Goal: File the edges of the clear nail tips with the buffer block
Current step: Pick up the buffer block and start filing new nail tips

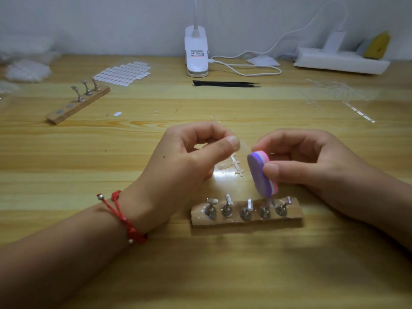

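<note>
My left hand [191, 161] pinches a clear nail tip [243, 146] between thumb and forefinger above the wooden table. My right hand [312, 161] grips a purple and pink buffer block [259, 172], held upright just right of the tip, a small gap between them. Below both hands lies a wooden holder bar [294, 216] with several metal nail stands. A clear plastic strip of tips [231, 169] lies on the table between my hands.
A second wooden holder [60, 115] with three stands sits at the far left. A sheet of white stickers [122, 73], black tweezers [225, 83], a white clip lamp [197, 52] with cable and a white power strip [338, 61] line the back. Loose clear tips [334, 90] lie far right.
</note>
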### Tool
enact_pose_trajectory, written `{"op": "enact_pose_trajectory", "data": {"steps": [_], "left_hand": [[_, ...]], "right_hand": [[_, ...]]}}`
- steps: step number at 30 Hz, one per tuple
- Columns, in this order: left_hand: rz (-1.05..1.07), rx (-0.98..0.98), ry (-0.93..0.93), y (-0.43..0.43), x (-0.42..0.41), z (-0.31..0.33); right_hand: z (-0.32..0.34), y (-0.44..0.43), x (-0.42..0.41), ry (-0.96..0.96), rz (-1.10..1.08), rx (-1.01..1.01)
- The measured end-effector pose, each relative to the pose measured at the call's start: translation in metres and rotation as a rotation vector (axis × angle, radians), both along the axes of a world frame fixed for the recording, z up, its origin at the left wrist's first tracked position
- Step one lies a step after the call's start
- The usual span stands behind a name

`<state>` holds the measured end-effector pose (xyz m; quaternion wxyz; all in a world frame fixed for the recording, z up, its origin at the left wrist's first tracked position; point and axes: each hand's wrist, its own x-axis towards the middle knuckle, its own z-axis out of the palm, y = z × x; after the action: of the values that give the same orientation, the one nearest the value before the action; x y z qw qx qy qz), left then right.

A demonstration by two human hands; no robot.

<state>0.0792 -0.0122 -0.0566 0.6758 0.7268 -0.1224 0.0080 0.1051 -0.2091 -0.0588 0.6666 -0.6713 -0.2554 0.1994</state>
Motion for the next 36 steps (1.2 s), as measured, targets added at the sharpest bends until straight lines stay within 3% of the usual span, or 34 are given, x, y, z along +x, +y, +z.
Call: {"op": "enact_pose_trajectory", "data": {"steps": [4, 8, 27, 36], "left_hand": [[-0.024, -0.007, -0.008, -0.0005, -0.0008, 0.0005], [0.028, -0.01, -0.006, 0.0003, 0.0009, -0.0008], [0.127, -0.014, -0.058, -0.0057, -0.0007, 0.0017], [0.127, -0.017, -0.077, -0.0066, -0.0019, 0.003]], "right_hand": [[-0.0018, 0.0027, 0.0031, 0.047, -0.092, 0.118], [-0.0004, 0.0036, 0.0004, 0.028, -0.013, 0.061], [-0.0018, 0.0075, 0.0029, 0.094, -0.145, 0.191], [-0.0019, 0.0063, 0.003, 0.059, -0.107, 0.138]]}}
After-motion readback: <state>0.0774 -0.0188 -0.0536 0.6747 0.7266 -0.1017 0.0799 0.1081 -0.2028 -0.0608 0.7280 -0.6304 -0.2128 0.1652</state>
